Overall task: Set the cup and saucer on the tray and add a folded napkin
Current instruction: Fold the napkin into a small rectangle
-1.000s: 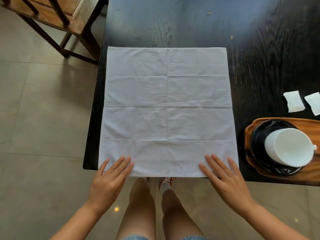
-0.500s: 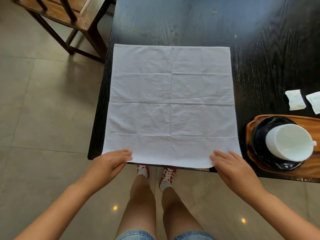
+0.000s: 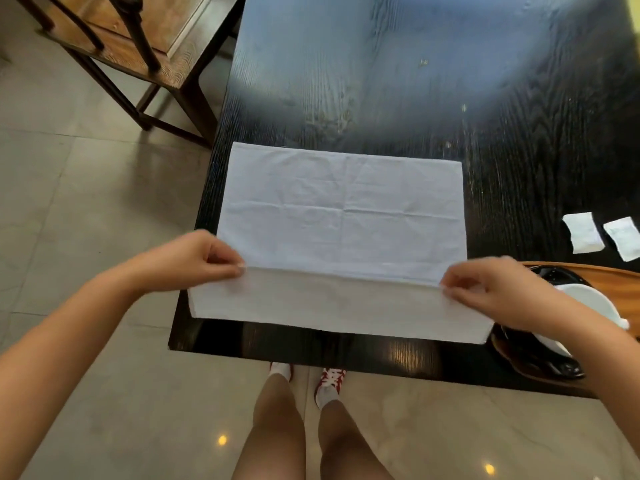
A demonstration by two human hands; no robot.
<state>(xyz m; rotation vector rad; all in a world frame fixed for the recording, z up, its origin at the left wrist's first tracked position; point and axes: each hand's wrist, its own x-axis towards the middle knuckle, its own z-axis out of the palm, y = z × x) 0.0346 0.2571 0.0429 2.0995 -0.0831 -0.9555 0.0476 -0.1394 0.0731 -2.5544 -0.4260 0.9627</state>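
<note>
A white cloth napkin (image 3: 343,216) lies on the dark wooden table (image 3: 398,81), its near edge lifted off the table and turned over toward the far side. My left hand (image 3: 194,258) pinches the napkin's near left corner. My right hand (image 3: 491,289) pinches the near right corner. At the right edge a white cup (image 3: 588,303) stands on a black saucer (image 3: 533,355) on a wooden tray (image 3: 620,282); my right forearm covers part of them.
Two small white packets (image 3: 583,232) (image 3: 623,237) lie on the table beyond the tray. A wooden chair (image 3: 138,46) stands off the table's far left corner. The table's near edge runs just above my legs and shoes.
Both hands have taken hold of the napkin's near corners and raised them, carrying the near edge away from me over the cloth. The camera has moved closer.
</note>
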